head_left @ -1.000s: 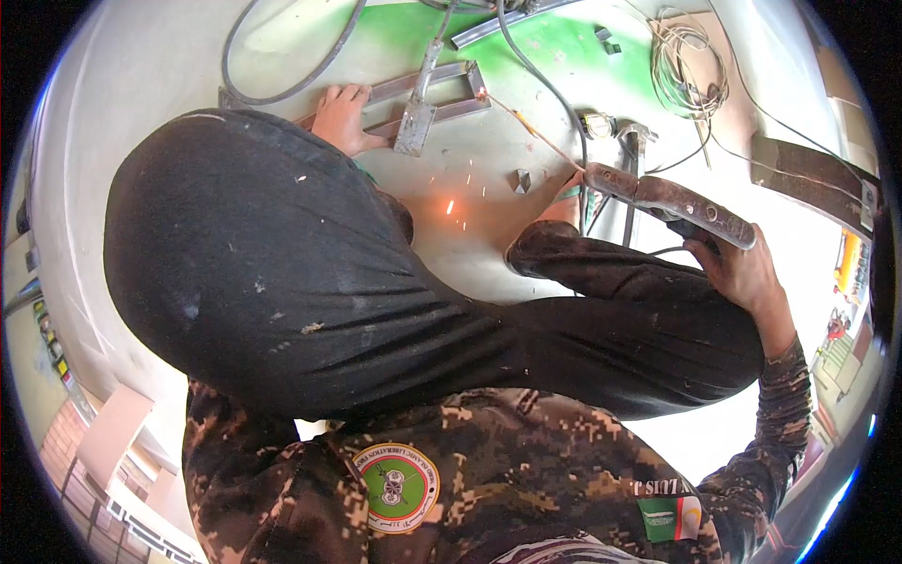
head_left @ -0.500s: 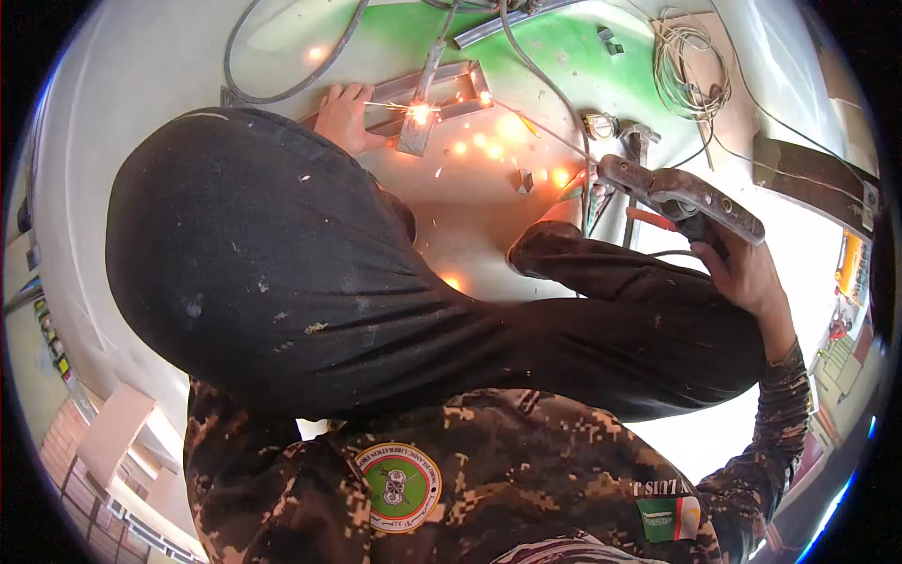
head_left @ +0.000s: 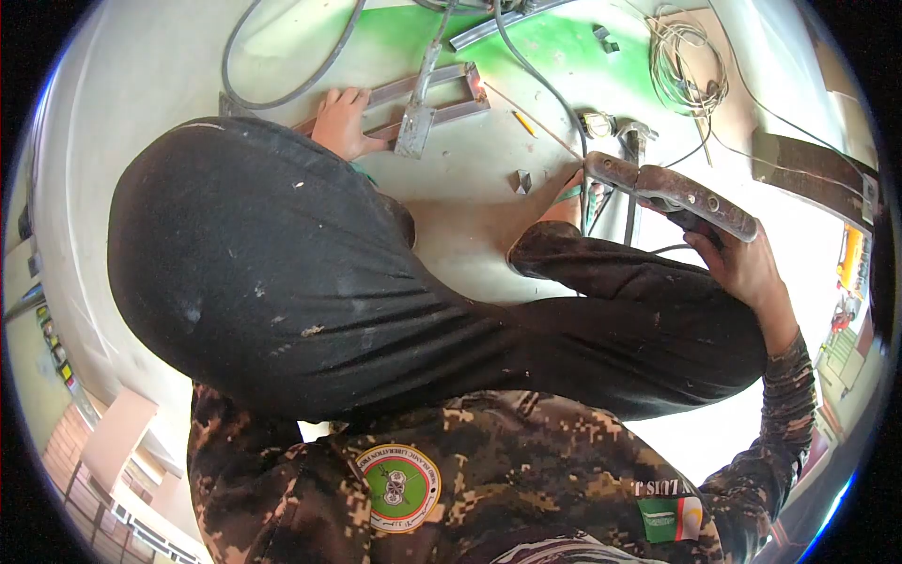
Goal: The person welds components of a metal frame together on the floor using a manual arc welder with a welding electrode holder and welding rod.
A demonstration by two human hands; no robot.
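Observation:
My right hand is closed around a welding electrode holder, right of my bent leg. A thin welding rod runs from its jaw up and left to the corner of a rectangular steel frame. A small reddish glow shows at that corner, by the rod's tip. My left hand grips the frame's left part, fingers over the far bar and thumb on the near side. A flat metal piece on a cable lies across the frame, right of my left hand. The frame's left end is partly hidden.
Near my foot are a hammer, a tape measure, a yellow pencil-like stick and a small metal offcut. A wire coil lies at upper right. Cables cross the floor. A metal bar lies at the top.
The bright arc and flying sparks at the flat metal piece are gone, leaving a faint glow at the frame's corner. My right hand and the holder have shifted slightly left.

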